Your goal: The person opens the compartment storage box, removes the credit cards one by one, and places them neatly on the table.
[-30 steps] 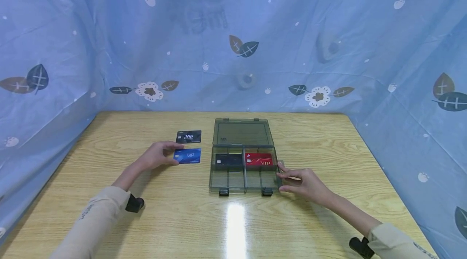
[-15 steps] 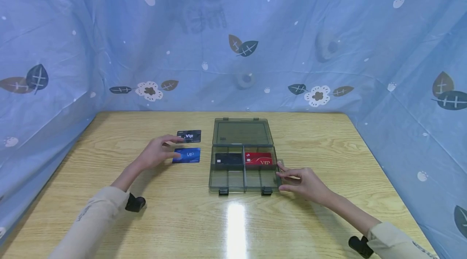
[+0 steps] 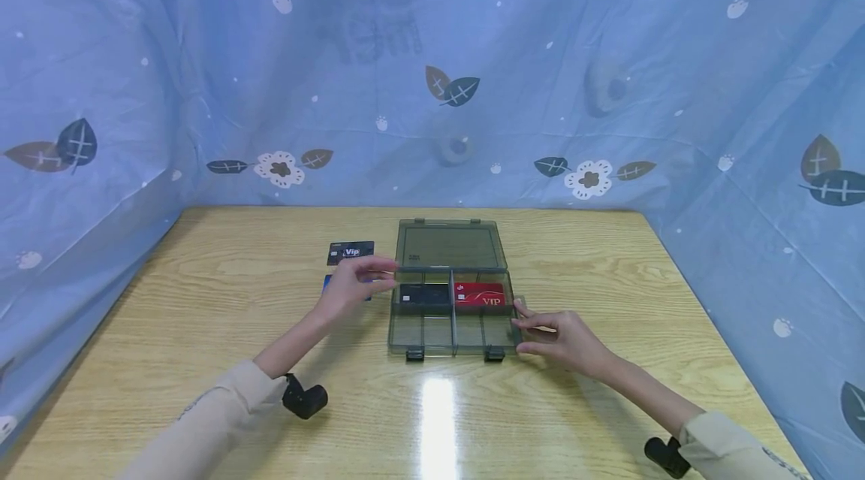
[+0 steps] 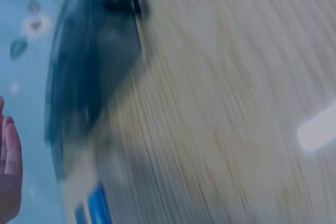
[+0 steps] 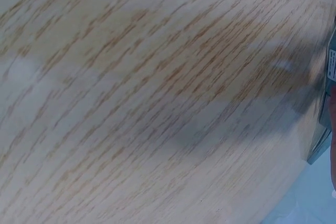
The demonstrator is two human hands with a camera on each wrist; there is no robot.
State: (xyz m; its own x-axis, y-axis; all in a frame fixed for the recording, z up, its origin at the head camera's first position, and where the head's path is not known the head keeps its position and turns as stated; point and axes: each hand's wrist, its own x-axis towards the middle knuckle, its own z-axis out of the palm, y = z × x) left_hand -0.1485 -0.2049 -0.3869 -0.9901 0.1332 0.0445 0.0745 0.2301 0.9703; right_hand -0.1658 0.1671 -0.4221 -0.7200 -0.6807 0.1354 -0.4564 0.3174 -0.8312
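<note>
My left hand (image 3: 353, 291) hovers over the blue card (image 3: 327, 281), hiding most of it, with its fingertips at the left edge of the clear grey divided box (image 3: 420, 330). No card shows between its fingers. In the left wrist view, its fingers (image 4: 12, 148) appear fairly straight at the left edge. The box lies with its lid (image 3: 447, 246) laid back. A black card (image 3: 426, 294) is in the back left compartment, a red VIP card (image 3: 480, 294) in the back right. My right hand (image 3: 564, 341) touches the box's right side with extended fingertips.
A black Vip card (image 3: 351, 249) lies on the wooden table (image 3: 581, 255) behind the blue card. Two dark latches (image 3: 495, 353) line the box's front edge. A blue patterned curtain (image 3: 513, 37) surrounds the table's back and sides.
My left hand has moved right from beside the two loose cards to the box's left edge, now covering much of the blue card. The right hand stays at the box.
</note>
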